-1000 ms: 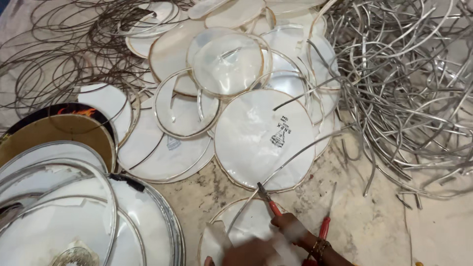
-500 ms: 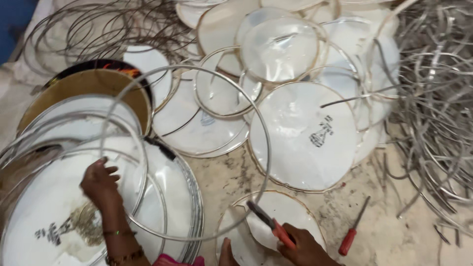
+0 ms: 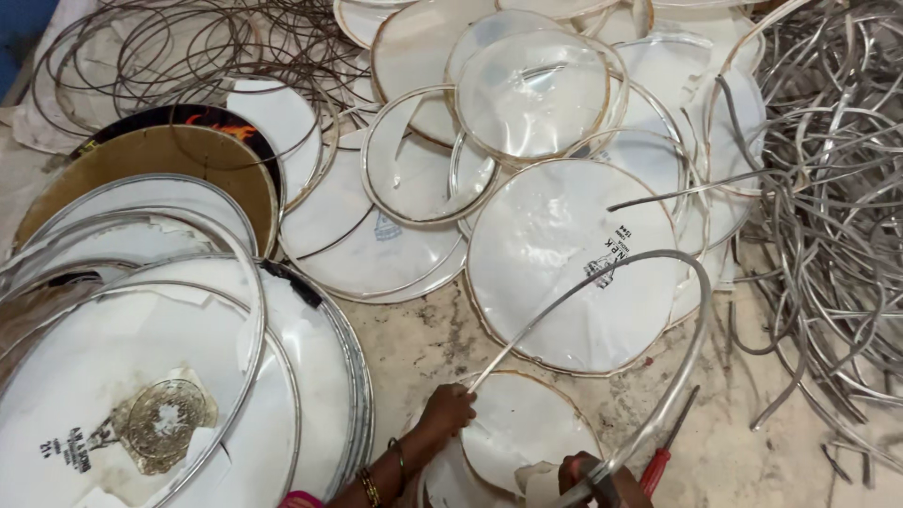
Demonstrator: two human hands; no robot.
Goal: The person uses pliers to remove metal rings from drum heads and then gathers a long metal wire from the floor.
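— What fills the floor?
— A stack of large drumheads (image 3: 141,376) at the left, loose white drum skins (image 3: 564,263) across the middle, a tangle of bent metal hoops (image 3: 828,207) on the right and thin wire rings (image 3: 188,47) at the top left.
— Any bare room?
— Only a stained patch of stone floor (image 3: 414,339) between stack and skins.
— And the hands?
— The left hand (image 3: 447,411) pinches one end of a cut metal hoop (image 3: 691,320) that arches over a small drum skin (image 3: 517,437). The right hand (image 3: 588,480), at the bottom edge, grips pliers on the hoop's other end. A red-handled screwdriver (image 3: 663,452) lies just beside.
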